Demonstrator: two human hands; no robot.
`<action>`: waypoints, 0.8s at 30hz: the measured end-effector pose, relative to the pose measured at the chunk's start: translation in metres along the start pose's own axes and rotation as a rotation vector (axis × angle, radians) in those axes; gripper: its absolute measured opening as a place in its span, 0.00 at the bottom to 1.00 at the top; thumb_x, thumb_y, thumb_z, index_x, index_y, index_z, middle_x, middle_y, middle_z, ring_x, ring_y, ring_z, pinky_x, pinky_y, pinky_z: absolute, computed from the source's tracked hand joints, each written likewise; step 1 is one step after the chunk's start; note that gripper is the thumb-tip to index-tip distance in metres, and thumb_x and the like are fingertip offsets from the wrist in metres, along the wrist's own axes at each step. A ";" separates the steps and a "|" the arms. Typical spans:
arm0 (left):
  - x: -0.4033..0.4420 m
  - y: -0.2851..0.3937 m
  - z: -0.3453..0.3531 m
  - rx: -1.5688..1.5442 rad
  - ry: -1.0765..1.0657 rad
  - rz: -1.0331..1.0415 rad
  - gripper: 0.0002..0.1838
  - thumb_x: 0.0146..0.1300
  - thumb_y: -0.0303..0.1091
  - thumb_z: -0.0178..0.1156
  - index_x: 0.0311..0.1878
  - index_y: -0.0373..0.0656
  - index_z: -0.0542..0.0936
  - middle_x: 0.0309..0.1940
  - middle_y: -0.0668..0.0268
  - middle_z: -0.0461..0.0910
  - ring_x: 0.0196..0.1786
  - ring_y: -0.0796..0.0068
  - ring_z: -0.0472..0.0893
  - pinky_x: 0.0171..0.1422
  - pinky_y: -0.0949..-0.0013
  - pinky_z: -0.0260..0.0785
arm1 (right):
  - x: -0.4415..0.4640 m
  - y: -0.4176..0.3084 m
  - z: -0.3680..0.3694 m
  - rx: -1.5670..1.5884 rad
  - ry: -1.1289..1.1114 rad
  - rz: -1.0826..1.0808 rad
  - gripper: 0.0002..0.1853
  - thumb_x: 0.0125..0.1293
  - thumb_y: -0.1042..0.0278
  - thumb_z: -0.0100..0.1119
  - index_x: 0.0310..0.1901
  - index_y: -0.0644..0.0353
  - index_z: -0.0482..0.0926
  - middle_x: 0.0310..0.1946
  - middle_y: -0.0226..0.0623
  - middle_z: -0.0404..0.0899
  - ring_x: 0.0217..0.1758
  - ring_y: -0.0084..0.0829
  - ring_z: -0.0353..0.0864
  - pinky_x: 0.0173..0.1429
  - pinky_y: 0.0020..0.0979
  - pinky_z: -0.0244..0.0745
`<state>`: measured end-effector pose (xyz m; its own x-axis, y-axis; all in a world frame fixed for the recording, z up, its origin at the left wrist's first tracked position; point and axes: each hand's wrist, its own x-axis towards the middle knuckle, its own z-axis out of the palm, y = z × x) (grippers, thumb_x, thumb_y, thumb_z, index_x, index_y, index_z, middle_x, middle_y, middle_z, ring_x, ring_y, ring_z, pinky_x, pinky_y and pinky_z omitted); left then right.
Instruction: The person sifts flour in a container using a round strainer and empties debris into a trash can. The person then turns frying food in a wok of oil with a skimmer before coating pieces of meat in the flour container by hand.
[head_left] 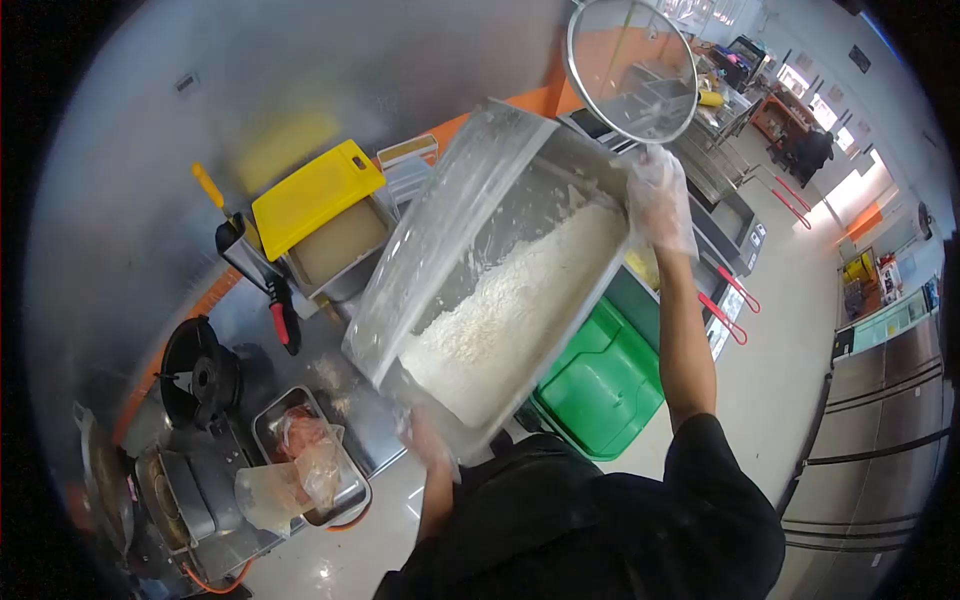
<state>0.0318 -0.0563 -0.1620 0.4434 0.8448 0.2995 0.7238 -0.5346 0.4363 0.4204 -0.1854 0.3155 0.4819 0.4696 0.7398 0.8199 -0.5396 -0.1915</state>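
Shirt (600, 530) nearest; left fingers (421, 436) gripping pan edge (569, 334); right fingers (655, 185), grip unclear; floor (785, 290) rightward.

The short-sleeved top (640, 530) is black, the gloves (668, 212) clear.

Brushed-steel bench (376, 428) along the wall, dusted with pale powder (330, 372).
Near its edge lies a shallow steel tray (350, 492) of raw meat (300, 432) and clear plastic; a round black vessel (212, 352) stands close by. Farther along sits a deep steel pan (348, 284), a yellow cutting board (318, 197) tilted across its top.
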 end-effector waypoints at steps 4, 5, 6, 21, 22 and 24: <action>-0.025 -0.009 -0.022 -0.462 0.079 -0.201 0.19 0.66 0.32 0.52 0.57 0.33 0.72 0.52 0.54 0.76 0.55 0.65 0.75 0.60 0.63 0.66 | -0.007 0.052 0.071 0.098 0.000 0.100 0.08 0.60 0.71 0.49 0.37 0.65 0.76 0.28 0.50 0.77 0.36 0.51 0.76 0.41 0.44 0.72; -0.012 -0.002 -0.044 -0.154 0.296 0.066 0.18 0.67 0.33 0.53 0.55 0.31 0.74 0.49 0.55 0.77 0.52 0.65 0.76 0.58 0.65 0.67 | 0.000 0.036 0.059 0.091 0.030 0.066 0.09 0.60 0.71 0.49 0.38 0.64 0.76 0.27 0.48 0.77 0.35 0.49 0.76 0.42 0.43 0.73; 0.006 0.004 -0.050 -0.659 0.312 -0.174 0.18 0.66 0.33 0.53 0.54 0.32 0.75 0.49 0.55 0.77 0.53 0.65 0.76 0.58 0.64 0.67 | -0.004 0.017 0.049 0.088 0.046 0.042 0.09 0.61 0.71 0.48 0.38 0.64 0.77 0.27 0.46 0.77 0.34 0.47 0.76 0.42 0.42 0.73; -0.005 0.001 -0.173 -0.730 0.110 -0.822 0.23 0.62 0.43 0.62 0.51 0.32 0.75 0.44 0.57 0.79 0.43 0.67 0.76 0.52 0.64 0.66 | -0.116 0.009 0.119 0.387 -0.355 0.300 0.12 0.61 0.71 0.47 0.35 0.59 0.84 0.32 0.49 0.80 0.39 0.47 0.79 0.45 0.39 0.72; 0.002 -0.006 -0.184 -0.737 0.068 -0.860 0.22 0.62 0.43 0.60 0.52 0.34 0.75 0.45 0.57 0.78 0.45 0.66 0.75 0.53 0.64 0.65 | -0.135 0.014 0.135 0.402 -0.381 0.334 0.12 0.60 0.71 0.48 0.36 0.59 0.84 0.32 0.49 0.80 0.38 0.47 0.79 0.45 0.39 0.72; 0.020 -0.011 -0.203 -0.755 -0.032 -0.972 0.21 0.64 0.42 0.54 0.56 0.40 0.74 0.52 0.57 0.77 0.54 0.63 0.74 0.59 0.64 0.64 | -0.156 0.004 0.137 0.484 -0.380 0.481 0.12 0.60 0.70 0.49 0.36 0.60 0.84 0.30 0.49 0.80 0.35 0.47 0.79 0.42 0.40 0.72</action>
<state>-0.0748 -0.0381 0.0117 -0.0886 0.8937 -0.4399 0.2775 0.4463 0.8508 0.3905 -0.1651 0.1109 0.8197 0.5156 0.2496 0.4959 -0.4205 -0.7598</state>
